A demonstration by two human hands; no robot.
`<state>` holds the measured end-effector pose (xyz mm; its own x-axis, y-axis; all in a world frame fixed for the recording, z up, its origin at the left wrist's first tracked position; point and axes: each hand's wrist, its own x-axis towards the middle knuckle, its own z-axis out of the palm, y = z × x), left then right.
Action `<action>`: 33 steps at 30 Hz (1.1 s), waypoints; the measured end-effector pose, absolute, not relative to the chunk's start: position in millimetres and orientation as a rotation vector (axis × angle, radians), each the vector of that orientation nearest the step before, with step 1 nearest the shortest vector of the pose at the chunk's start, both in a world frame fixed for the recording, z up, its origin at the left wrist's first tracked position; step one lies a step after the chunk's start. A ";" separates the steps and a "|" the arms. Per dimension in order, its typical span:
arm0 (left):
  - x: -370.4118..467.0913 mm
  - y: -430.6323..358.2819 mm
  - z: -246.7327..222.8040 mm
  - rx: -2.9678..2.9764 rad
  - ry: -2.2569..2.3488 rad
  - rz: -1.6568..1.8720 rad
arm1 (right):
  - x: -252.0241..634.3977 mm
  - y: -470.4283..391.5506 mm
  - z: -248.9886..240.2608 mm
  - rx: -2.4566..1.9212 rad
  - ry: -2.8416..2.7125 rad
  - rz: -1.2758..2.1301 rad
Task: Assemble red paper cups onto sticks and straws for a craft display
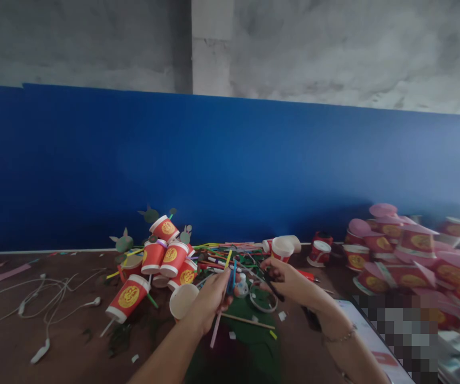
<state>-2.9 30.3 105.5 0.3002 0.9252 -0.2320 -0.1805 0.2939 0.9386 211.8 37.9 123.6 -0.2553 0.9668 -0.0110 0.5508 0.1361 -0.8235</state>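
Just nr L hand (214, 292), open cup (182, 300)

Dim overall; blue panel (214, 170) brightens toward its right end, darker at left. Pink-topped cups (418, 240) below that right end blurred (pixelated patch (410, 336) lower still).

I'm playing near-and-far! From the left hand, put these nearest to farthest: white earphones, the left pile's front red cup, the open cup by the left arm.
From the left hand:
1. Open cup, just left of it.
2. Front red cup, tilted, farther left.
3. White earphones, left beyond that cup.
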 end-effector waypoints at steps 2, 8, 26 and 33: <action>-2.5 30.2 104.1 1.042 0.995 0.926 | 208.6 34.5 127.0 -1.379 -1.879 1.033; -1.2 31.8 98.3 1.177 1.083 0.882 | 201.1 30.7 127.3 -1.364 -1.978 1.012; -2.2 33.6 93.6 1.270 1.054 0.779 | 192.9 28.9 128.2 -1.421 -1.905 1.135; -2.3 29.8 97.7 1.208 1.051 0.735 | 193.8 25.3 135.3 -1.394 -1.926 1.124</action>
<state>-2.3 29.8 97.7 0.3697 0.8962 -0.2454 0.0772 0.2336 0.9693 193.8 25.3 135.3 -0.3461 0.9359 -0.0657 0.5175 0.1320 -0.8454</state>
